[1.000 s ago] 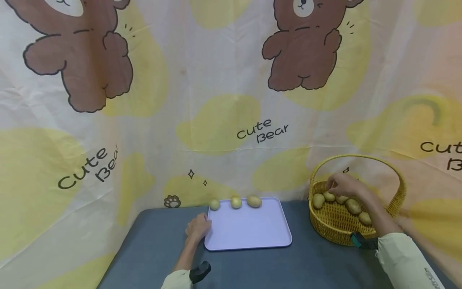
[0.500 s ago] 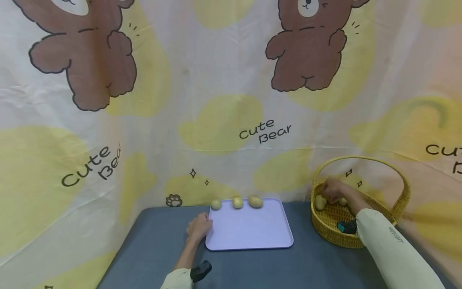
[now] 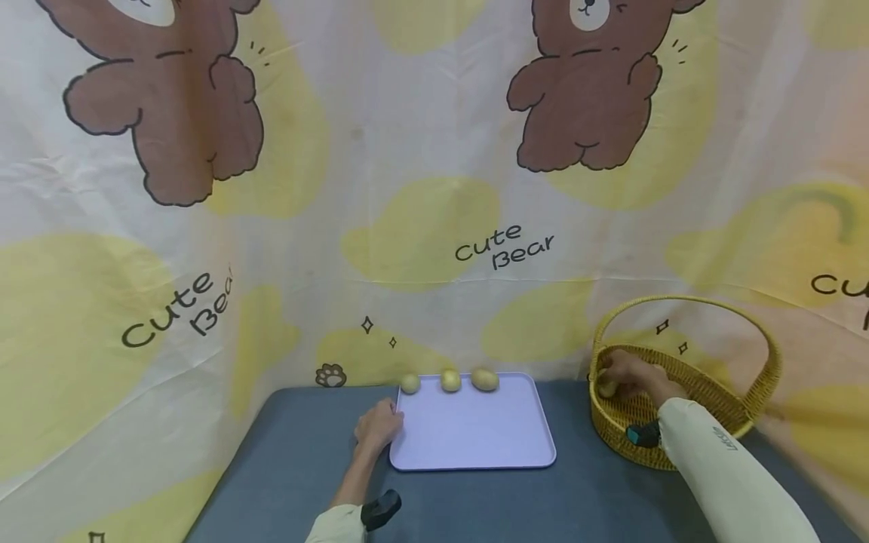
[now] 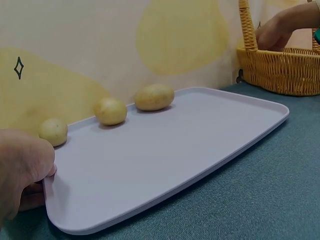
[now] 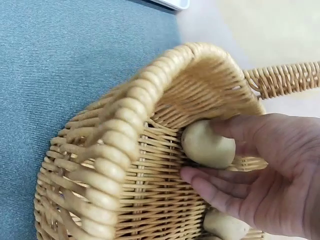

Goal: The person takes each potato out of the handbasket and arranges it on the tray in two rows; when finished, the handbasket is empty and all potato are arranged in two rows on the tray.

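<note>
My left hand (image 3: 379, 426) grips the left edge of a pale lilac tray (image 3: 475, 430), thumb over the rim and fingers beneath, as the left wrist view shows. Along the tray's back edge lie a small round potato (image 4: 53, 132), a second potato (image 4: 110, 111) and a larger oval potato (image 4: 154, 97). My right hand (image 3: 634, 373) reaches inside a yellow wicker basket (image 3: 634, 455). In the right wrist view its thumb and fingers pinch a potato (image 5: 205, 146) by the basket's wall. Another potato (image 5: 226, 225) lies lower in the basket; my hand partly hides it.
The basket's tall arched handle (image 3: 686, 299) rises above my right forearm. A dark blue-grey tabletop (image 3: 468, 505) carries tray and basket. Close behind them hangs a bear-print curtain (image 3: 407, 226).
My right hand has moved from the back of the basket down to its left side and closed on a potato. The left hand stays at the tray's edge. The head view has shifted slightly.
</note>
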The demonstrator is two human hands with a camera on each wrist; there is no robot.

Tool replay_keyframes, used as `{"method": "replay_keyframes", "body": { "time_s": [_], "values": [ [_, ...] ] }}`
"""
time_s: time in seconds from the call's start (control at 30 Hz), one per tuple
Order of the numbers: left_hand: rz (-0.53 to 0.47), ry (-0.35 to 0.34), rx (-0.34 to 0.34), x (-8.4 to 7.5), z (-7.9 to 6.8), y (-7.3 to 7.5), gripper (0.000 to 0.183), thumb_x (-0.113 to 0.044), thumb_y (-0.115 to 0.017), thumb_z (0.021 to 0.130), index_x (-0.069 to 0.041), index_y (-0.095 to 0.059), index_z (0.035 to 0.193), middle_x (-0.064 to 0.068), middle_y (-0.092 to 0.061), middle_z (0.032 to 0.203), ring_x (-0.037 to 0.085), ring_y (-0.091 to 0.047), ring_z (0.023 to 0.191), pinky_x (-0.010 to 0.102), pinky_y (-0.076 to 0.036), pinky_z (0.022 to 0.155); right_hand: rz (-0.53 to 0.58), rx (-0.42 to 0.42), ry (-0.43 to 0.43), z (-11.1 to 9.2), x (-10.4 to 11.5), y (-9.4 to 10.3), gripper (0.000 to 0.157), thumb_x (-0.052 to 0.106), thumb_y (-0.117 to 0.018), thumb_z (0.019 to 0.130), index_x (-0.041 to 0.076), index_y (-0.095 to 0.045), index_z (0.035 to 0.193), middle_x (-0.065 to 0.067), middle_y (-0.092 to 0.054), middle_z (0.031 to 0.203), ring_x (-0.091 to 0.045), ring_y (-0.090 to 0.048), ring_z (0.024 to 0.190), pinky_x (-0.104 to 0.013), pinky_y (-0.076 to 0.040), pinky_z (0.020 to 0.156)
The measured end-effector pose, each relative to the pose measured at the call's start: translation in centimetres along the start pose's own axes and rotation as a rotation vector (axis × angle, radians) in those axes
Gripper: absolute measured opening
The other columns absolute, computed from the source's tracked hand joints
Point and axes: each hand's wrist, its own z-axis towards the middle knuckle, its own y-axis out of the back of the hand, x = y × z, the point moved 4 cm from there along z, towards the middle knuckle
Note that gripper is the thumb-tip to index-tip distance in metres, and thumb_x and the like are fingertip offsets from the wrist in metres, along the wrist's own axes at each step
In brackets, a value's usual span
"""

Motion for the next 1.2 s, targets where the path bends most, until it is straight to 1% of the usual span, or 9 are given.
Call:
{"method": "replay_keyframes", "body": {
  "time_s": [0.13,0.27,0.33,0.53,0.67,0.77,0.87,0.97,1.2],
  "values": [
    [-0.001,0.01,0.004,0.0,0.1,-0.1,0.025,-0.021,-0.061,0.097,-0.012,-0.05,0.077,0.004,-0.046,0.07,0.022,-0.047,0.069,0.037,-0.029,0.066,0.005,-0.03,0.01,0.3,0.1,-0.1,0.008,0.0,-0.058,0.093,-0.007,-0.059,0.09,-0.013,-0.055,0.076,-0.024,-0.056,0.069,-0.04,-0.051,0.064],
    [0.008,0.009,0.009,-0.1,0.0,-0.1,0.024,-0.021,-0.061,0.097,-0.013,-0.05,0.077,0.004,-0.048,0.071,0.023,-0.048,0.07,0.038,-0.03,0.066,0.005,-0.04,-0.033,0.8,-0.2,-0.2,0.028,-0.004,-0.057,0.09,0.012,-0.042,0.073,0.005,-0.028,0.063,-0.013,-0.035,0.059,-0.034,-0.037,0.059],
    [0.013,0.006,0.009,-0.1,0.0,-0.1,0.023,-0.021,-0.061,0.096,-0.013,-0.05,0.077,0.004,-0.048,0.071,0.022,-0.048,0.07,0.037,-0.03,0.065,0.002,-0.047,-0.056,0.8,-0.4,-0.2,0.027,-0.004,-0.058,0.089,0.012,-0.044,0.072,0.006,-0.028,0.063,-0.012,-0.034,0.058,-0.033,-0.038,0.058],
    [0.013,0.005,-0.001,-0.1,0.1,-0.1,0.023,-0.02,-0.061,0.096,-0.013,-0.05,0.076,0.003,-0.047,0.07,0.022,-0.048,0.068,0.036,-0.029,0.064,-0.009,-0.087,-0.065,0.5,-0.3,0.1,0.014,-0.001,-0.06,0.086,0.007,-0.052,0.077,-0.001,-0.043,0.07,-0.019,-0.046,0.065,-0.038,-0.045,0.061],
    [0.014,0.009,-0.007,0.1,0.3,-0.3,0.023,-0.02,-0.062,0.095,-0.012,-0.051,0.077,0.004,-0.047,0.07,0.023,-0.048,0.068,0.037,-0.03,0.064,-0.006,-0.114,-0.045,-0.1,0.4,0.4,0.02,-0.001,-0.059,0.081,0.008,-0.043,0.076,-0.003,-0.041,0.071,-0.021,-0.043,0.065,-0.039,-0.042,0.058],
    [0.013,0.018,-0.003,0.2,0.3,-0.3,0.022,-0.02,-0.062,0.095,-0.012,-0.051,0.077,0.004,-0.048,0.071,0.023,-0.049,0.069,0.037,-0.03,0.064,-0.041,-0.145,-0.041,-0.6,1.0,0.8,0.012,0.001,-0.059,0.079,0.001,-0.049,0.086,-0.01,-0.049,0.075,-0.019,-0.043,0.061,-0.035,-0.041,0.052],
    [0.009,0.019,0.001,0.2,0.2,-0.3,0.022,-0.019,-0.061,0.096,-0.012,-0.051,0.078,0.004,-0.049,0.071,0.023,-0.049,0.068,0.037,-0.03,0.064,-0.087,-0.176,-0.013,-1.3,1.7,1.4,0.04,0.006,-0.063,0.08,-0.013,-0.056,0.115,-0.028,-0.061,0.094,-0.02,-0.052,0.063,-0.036,-0.047,0.051],
    [0.004,0.017,0.001,0.1,0.2,-0.2,0.022,-0.019,-0.06,0.096,-0.012,-0.051,0.078,0.004,-0.049,0.071,0.022,-0.048,0.068,0.037,-0.029,0.064,-0.161,-0.219,0.03,-2.6,2.7,1.9,0.065,0.014,-0.068,0.082,-0.015,-0.05,0.138,-0.038,-0.061,0.124,-0.027,-0.062,0.071,-0.04,-0.053,0.057],
    [0.007,0.031,0.012,0.0,0.1,-0.2,0.02,-0.021,-0.061,0.096,-0.012,-0.053,0.08,0.005,-0.049,0.072,0.023,-0.049,0.069,0.037,-0.03,0.065,-0.179,-0.264,0.07,-6.7,4.6,1.4,0.06,0.029,-0.064,0.096,-0.015,-0.052,0.136,-0.039,-0.061,0.127,-0.028,-0.067,0.085,-0.041,-0.055,0.071]
  ]
}}
